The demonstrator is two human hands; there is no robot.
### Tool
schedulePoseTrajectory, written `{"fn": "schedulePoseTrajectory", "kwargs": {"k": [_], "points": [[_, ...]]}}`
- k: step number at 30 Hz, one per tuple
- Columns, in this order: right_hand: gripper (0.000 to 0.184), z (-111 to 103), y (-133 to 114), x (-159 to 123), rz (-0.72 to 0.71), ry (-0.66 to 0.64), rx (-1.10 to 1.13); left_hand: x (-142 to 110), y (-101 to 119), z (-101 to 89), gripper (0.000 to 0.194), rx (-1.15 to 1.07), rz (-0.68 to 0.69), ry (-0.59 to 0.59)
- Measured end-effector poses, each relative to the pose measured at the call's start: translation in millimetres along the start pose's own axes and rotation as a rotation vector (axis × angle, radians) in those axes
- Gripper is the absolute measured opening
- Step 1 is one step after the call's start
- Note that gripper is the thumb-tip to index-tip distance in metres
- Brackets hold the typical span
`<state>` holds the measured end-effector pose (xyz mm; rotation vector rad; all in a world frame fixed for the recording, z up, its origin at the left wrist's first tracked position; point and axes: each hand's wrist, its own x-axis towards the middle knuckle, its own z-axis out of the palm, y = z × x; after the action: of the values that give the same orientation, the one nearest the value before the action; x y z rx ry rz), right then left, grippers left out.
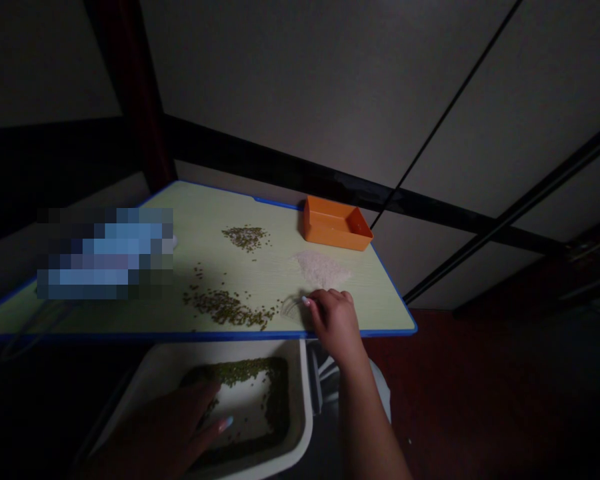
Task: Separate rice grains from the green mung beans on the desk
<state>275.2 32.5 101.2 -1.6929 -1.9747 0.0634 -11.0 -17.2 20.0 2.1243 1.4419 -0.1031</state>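
My right hand [334, 316] rests on the near edge of a pale table [205, 220], fingers curled on a small clear thing I cannot make out, beside a scatter of green beans [227, 309]. Just behind that hand lies a pile of white rice [323, 268]. A second, smaller heap of beans [246, 237] sits farther back. My left hand [177, 430] lies flat, fingers stretched, inside a white tray [300, 400] held below the table edge. The tray has green beans [275, 393] along its sides.
An empty orange box [336, 225] stands at the table's far right corner. A blurred-out patch covers the table's left part. A dark rail and a black cable run along the wall behind. To the right is dark red floor.
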Motion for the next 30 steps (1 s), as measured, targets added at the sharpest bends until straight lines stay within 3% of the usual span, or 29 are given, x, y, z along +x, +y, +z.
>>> {"fn": "schedulePoseTrajectory", "kwargs": {"k": [5,15,23,30], "points": [[0.016,2,0,2,0.064,-0.001,-0.064,-1,1,-0.5,0.056,0.002,-0.028,0.007],[0.013,9,-10,6,0.036,0.017,-0.069,2,-5,5.0,0.053,-0.001,0.000,0.033],[0.013,13,-11,9,0.059,0.039,-0.080,-1,6,-4.1,0.058,0.044,-0.039,-0.020],[0.013,11,-13,11,0.042,-0.031,0.002,-1,-1,2.3,0.062,0.054,-0.021,-0.025]]}}
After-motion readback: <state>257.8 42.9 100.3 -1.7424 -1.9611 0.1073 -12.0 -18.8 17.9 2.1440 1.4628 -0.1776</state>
